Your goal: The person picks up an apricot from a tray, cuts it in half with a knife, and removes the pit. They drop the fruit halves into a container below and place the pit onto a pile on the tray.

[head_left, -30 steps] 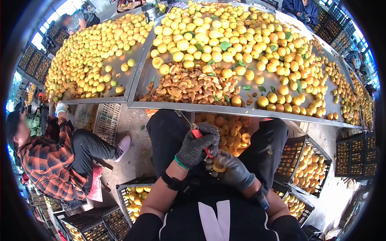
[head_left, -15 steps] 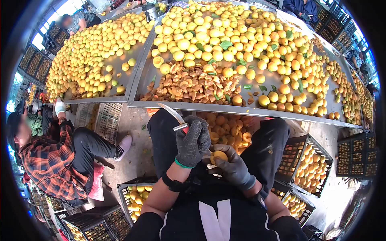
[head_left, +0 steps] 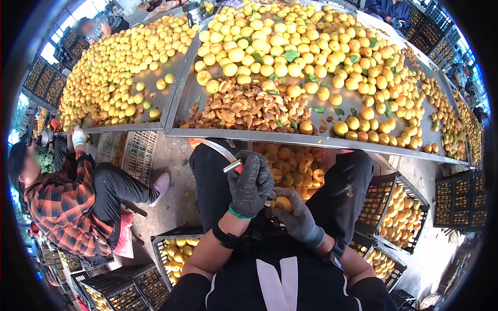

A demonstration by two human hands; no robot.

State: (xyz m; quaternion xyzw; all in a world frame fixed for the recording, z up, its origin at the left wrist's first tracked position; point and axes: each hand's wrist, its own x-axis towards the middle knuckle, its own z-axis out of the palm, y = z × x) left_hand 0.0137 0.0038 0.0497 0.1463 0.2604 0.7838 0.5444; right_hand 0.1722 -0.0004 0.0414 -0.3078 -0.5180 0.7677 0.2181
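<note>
My left hand (head_left: 251,184), in a dark grey knitted glove with a green cuff, is closed around the handle of a curved knife (head_left: 221,150). The blade points up and left toward the table edge, and a red part of the handle shows above my fist. Just to the right and lower, my right hand (head_left: 296,220), in a grey glove, grips a yellow-orange apricot (head_left: 282,203) between thumb and fingers. Both hands are close together over my lap, by the apricot. Between my knees lie many pitted-looking apricots (head_left: 293,163), partly hidden by my hands.
A metal-rimmed table (head_left: 249,136) in front bears heaped apricots (head_left: 290,46) and a pile of brown pieces (head_left: 254,106). Crates of apricots (head_left: 402,220) stand at my right and a crate (head_left: 176,254) at my left. A person in a plaid shirt (head_left: 65,212) sits left.
My left hand and the knife have shifted slightly down, and the blade has tilted a little lower. My right hand has turned the apricot slightly.
</note>
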